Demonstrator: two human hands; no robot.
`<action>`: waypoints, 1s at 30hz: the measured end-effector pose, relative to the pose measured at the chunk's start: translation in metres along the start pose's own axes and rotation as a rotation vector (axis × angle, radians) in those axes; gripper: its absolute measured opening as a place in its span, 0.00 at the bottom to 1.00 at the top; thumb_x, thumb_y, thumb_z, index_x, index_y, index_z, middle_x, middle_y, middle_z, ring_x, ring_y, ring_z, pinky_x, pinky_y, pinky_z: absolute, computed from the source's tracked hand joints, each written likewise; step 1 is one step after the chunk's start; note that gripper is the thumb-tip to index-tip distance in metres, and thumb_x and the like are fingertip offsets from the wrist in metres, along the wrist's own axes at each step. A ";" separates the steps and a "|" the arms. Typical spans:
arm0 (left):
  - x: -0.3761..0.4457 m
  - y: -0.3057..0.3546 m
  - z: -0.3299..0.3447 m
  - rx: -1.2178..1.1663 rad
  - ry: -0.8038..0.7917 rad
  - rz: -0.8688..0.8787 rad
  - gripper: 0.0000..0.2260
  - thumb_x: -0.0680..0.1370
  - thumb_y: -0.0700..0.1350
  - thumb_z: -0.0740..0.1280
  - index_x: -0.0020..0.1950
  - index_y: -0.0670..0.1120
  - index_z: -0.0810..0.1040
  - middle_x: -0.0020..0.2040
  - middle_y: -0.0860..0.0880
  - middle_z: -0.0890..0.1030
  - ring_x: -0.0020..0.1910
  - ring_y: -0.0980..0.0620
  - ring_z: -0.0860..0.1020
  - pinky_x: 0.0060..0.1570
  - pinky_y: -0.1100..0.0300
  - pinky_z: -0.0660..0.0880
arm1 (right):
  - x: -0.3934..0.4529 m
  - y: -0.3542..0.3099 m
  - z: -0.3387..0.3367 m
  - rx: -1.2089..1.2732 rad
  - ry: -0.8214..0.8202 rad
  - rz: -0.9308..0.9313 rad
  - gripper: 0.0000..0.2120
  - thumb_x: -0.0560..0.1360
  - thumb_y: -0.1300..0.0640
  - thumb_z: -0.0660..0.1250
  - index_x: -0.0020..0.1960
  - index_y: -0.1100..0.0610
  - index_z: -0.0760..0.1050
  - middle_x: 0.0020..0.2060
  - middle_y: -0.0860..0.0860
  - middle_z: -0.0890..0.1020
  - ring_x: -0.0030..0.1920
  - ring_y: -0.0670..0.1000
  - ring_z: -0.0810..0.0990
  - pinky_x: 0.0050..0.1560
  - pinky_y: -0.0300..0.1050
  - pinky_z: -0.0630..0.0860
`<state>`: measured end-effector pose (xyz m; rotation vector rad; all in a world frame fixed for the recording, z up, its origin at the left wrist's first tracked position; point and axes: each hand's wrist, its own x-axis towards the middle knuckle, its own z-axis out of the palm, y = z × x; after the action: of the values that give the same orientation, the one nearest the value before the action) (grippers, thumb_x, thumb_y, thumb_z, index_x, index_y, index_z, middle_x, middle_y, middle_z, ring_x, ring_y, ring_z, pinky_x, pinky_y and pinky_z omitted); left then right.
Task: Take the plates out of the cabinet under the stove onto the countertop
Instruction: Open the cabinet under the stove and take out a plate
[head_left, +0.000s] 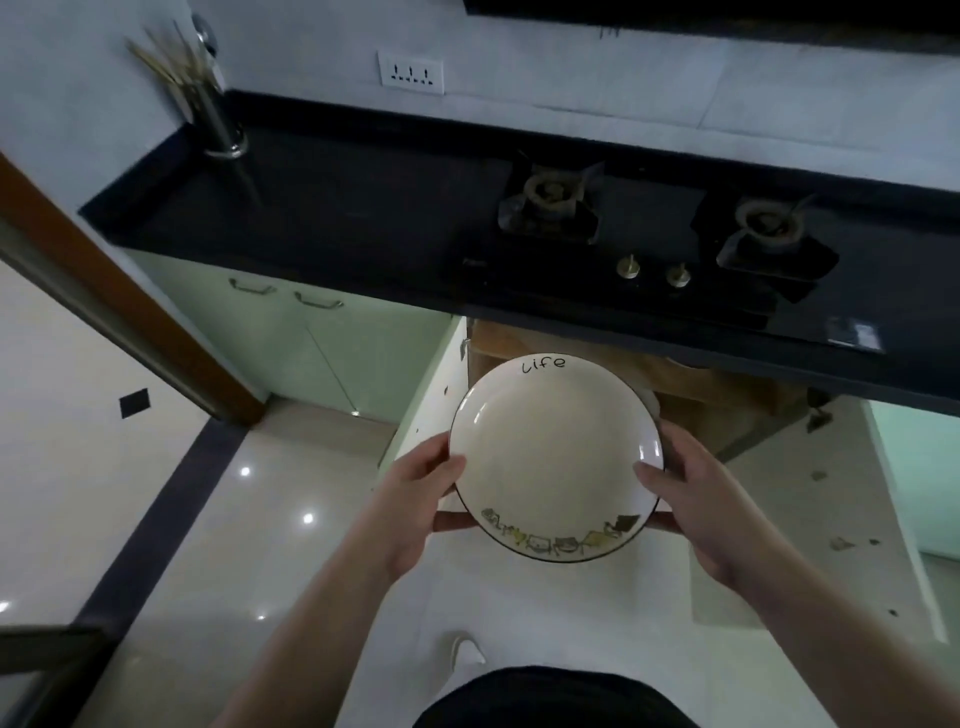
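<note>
Right, both hands clamped on the plate (556, 457); left hand (415, 488) at the rim's 9 o'clock, thumb over the top edge, fingers curled beneath; right hand (696, 499) at 3 o'clock, same grip, thumb on the inner rim; hands apart with the plate between them, held roughly level, face up. Plate is white with a dark rim line, "life" written at its 12 o'clock, small cartoon figures along its 6 o'clock edge; it sits in the air below the counter edge, just in front of the open cabinet (691, 384) under the stove, not yet on any surface. Cabinet doors swung open at 9 and 3 o'clock of the plate; something pale shows behind the plate's 2 o'clock edge, maybe another plate, can't tell. Countertop (332, 208) is dark, up at 12 o'clock; two gas burners (550, 200) at 12 to 1 o'clock with two brass knobs (631, 266) in front; a metal utensil holder (218, 122) with chopsticks at 11 o'clock; wall socket above it. Judgement: step in hand is the lift to the counter; keep the plate level, clear the overhanging counter lip before moving forward, aim for the bare stretch at 11 o'clock left of the burners, away from knobs and holder; set the far edge down first, then slide the fingers out.
</note>
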<state>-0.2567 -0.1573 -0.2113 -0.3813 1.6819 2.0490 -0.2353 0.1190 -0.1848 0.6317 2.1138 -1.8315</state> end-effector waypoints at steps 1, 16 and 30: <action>-0.007 0.004 0.005 0.012 0.007 0.027 0.15 0.81 0.38 0.62 0.54 0.55 0.85 0.47 0.47 0.82 0.46 0.52 0.80 0.42 0.49 0.82 | -0.003 -0.003 -0.004 0.017 -0.003 -0.020 0.20 0.80 0.60 0.64 0.69 0.46 0.70 0.56 0.48 0.82 0.52 0.52 0.82 0.37 0.44 0.82; -0.084 -0.014 0.083 0.018 0.238 0.068 0.19 0.80 0.36 0.62 0.59 0.57 0.82 0.51 0.45 0.85 0.49 0.44 0.84 0.39 0.45 0.82 | -0.039 0.006 -0.082 0.085 -0.272 -0.065 0.22 0.79 0.59 0.61 0.55 0.28 0.74 0.48 0.40 0.84 0.46 0.45 0.84 0.41 0.47 0.83; -0.187 -0.031 -0.005 -0.026 0.578 0.143 0.17 0.81 0.37 0.61 0.59 0.57 0.80 0.45 0.49 0.85 0.43 0.50 0.84 0.35 0.50 0.83 | -0.072 -0.022 0.037 -0.035 -0.542 -0.161 0.17 0.81 0.60 0.61 0.57 0.37 0.73 0.50 0.47 0.83 0.44 0.45 0.84 0.35 0.40 0.81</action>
<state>-0.0813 -0.1901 -0.1482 -0.9617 2.0528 2.2004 -0.1868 0.0699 -0.1377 -0.0535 1.8580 -1.7814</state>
